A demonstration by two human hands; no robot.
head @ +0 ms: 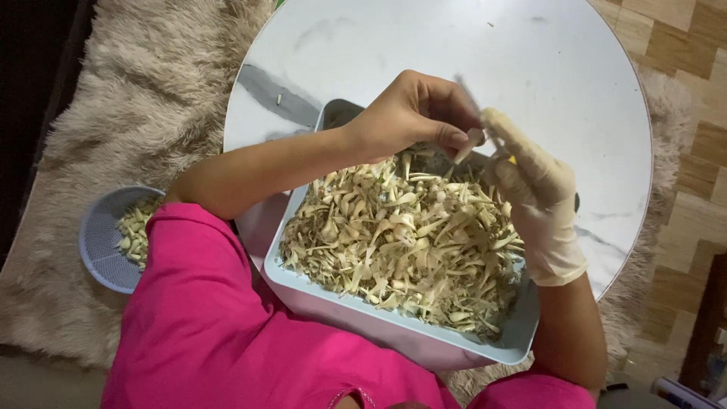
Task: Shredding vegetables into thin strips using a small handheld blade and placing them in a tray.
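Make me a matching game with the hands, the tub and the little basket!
Things:
1. left hand
2. right hand
3. pale blue tub
4. round blue basket

States or places:
A. on the fluffy rug
B. wears a pale glove
C. bare, pinching a pale stem
D. heaped with pale stems, on the round white table

Pairs: 1-C, 2-B, 3-D, 4-A

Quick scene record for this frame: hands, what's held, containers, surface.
left hand: bare, pinching a pale stalk
right hand: gloved, fingertips at the same stalk
tub: light blue, rectangular, heaped with pale stalks
basket: small, blue, some stalks inside, on the rug
table: round, white
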